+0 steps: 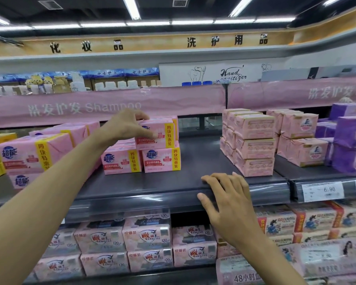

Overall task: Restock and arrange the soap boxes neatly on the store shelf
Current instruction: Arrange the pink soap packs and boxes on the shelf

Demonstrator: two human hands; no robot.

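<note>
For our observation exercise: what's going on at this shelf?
A person is stocking soap. Their left grip holds a pink soap box with a yellow band, atop two matching boxes on the dark grey shelf. The right grip rests on its front edge. Plain pink stacked packs stand further right.

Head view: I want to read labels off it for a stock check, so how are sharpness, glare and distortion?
In the head view, the shelf edge bows from the wide lens; ceiling lights are blown out; the price tag is soft, only 6.90 legible; the pink soap box held by the left hand shows readable large print; lower-shelf packs are blurred.
</note>
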